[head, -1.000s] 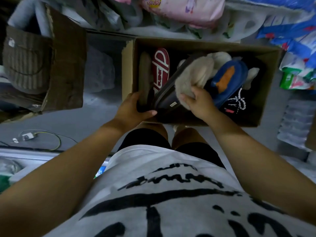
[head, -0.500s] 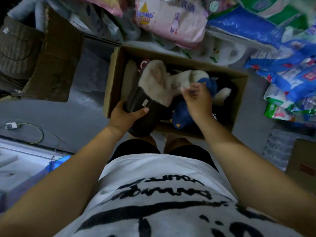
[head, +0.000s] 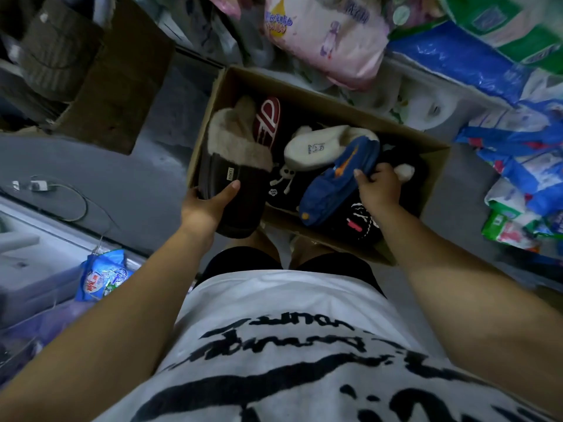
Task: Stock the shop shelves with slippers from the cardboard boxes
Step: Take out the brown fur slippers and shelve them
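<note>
An open cardboard box [head: 329, 100] stands on the floor in front of me, full of slippers. My left hand [head: 205, 207] grips a dark brown slipper with beige fleece lining [head: 236, 175] at the box's left near corner, its toe over the near wall. My right hand [head: 377, 185] holds the edge of a blue slipper with an orange mark [head: 332, 184] inside the box. A white fleece slipper [head: 316, 146], a red slipper with white letters [head: 268, 120] and black slippers [head: 356, 220] lie around them.
Packs of tissue and diapers [head: 323, 35] are stacked on the shelving beyond and right of the box. A second cardboard box [head: 112, 86] stands at the upper left. A charger with cable [head: 39, 185] lies on the grey floor, a blue packet [head: 103, 274] by a low ledge.
My left hand has lifted the brown fleece slipper up to the box's left near corner. My right hand left the fleece lining and now holds the blue slipper farther right.
</note>
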Demonstrator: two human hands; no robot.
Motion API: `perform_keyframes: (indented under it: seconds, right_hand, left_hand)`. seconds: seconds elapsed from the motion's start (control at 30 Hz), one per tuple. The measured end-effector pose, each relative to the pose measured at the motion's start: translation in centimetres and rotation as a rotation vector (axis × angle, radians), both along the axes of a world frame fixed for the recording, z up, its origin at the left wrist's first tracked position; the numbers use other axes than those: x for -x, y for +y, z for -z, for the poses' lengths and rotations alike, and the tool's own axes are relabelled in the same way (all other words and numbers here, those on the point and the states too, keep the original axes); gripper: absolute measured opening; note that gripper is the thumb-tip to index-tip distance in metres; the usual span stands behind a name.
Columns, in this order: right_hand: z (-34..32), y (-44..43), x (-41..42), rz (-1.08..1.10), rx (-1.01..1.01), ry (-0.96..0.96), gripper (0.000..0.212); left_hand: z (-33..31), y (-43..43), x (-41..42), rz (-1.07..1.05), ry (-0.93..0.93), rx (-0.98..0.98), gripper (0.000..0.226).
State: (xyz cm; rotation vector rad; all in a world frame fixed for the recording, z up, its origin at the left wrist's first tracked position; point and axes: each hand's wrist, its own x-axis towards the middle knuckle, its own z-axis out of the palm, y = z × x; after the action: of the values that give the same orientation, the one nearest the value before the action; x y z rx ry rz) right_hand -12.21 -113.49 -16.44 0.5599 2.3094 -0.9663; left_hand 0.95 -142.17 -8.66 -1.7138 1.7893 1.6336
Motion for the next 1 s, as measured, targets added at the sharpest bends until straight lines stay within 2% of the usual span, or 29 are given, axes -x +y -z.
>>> perform_keyframes:
  seconds: [0.07, 0.27, 0.33, 0.47, 0.53, 0.6, 0.7, 0.9, 1.0]
  right_hand:
    - [-0.1, -0.3, 0.2, -0.043, -0.004, 0.039, 0.037]
    - [-0.1, -0.6, 0.1, -0.107, -0.053, 0.009, 0.035]
    - [-0.2, -0.9, 0.5, -0.125, -0.067, -0.001, 0.041]
    - [0.0, -1.8, 1.5, -0.062, -0.027, -0.106, 0.067]
    - [0.4, -2.1, 1.9, 0.005, -0.034, -0.136, 0.062]
    - [0.4, -2.3, 2.1, 0.014, -0.055, -0.114, 0.049]
    - [-0.2, -2.6, 2.0, -0.107, -0.094, -0.071, 0.040]
    - [-2.3, -5.5, 2.3, -0.230, 0.275, -0.038, 0.047]
    - [-2.5, -7.9, 2.4, -0.014, 0.517, -0.150, 0.050]
  left_hand:
    - [-0.3, -0.1, -0.1, -0.001, -0.001, -0.006, 0.055]
    - [-1.1, -0.7, -0.3, 0.014, 0.030, -0.022, 0.045]
    - [-1.2, -1.0, -0.3, 0.011, 0.031, -0.035, 0.049]
    - [-1.1, -1.6, -0.7, 0.021, 0.043, -0.056, 0.054]
    - [-1.1, -2.0, -0.8, 0.012, 0.054, -0.071, 0.054]
    - [-1.0, -2.3, -0.9, 0.010, 0.062, -0.077, 0.052]
    - [-0.8, -2.6, -1.0, 0.007, 0.070, -0.085, 0.050]
    - [-0.6, -3.8, -1.8, 0.001, 0.109, -0.114, 0.039]
    - [-0.9, -4.4, -2.2, -0.054, 0.138, -0.127, 0.047]
